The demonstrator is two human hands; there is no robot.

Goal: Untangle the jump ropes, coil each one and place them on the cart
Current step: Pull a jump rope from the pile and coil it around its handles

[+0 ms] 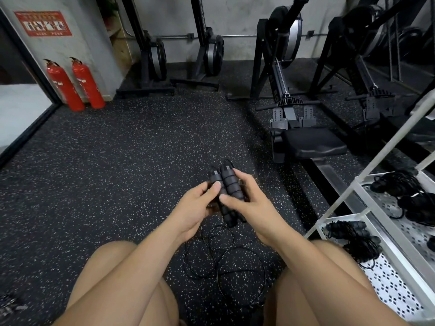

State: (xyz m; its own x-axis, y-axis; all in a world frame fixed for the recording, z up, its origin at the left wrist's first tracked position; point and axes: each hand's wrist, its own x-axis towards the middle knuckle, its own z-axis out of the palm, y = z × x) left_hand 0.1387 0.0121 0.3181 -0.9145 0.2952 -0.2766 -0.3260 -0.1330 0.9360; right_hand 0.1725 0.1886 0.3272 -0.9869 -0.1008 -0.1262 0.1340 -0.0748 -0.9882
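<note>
knees [113,267] apart; hands [195,208] seemingly grip handles [231,184].

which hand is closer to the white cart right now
Right. The right hand grips the rope handles on the side toward the cart; the left hand grips them on the far side, farther from it.

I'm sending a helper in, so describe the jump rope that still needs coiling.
Find the white perforated metal cart on the right, with coiled black rope bundles on its shelves. Left of it, between the person's knees, a thin black cord lies in loose loops on the speckled floor, its two black foam handles gripped by left hand and right hand. Unlike the cart's bundles, it's uncoiled.
</note>
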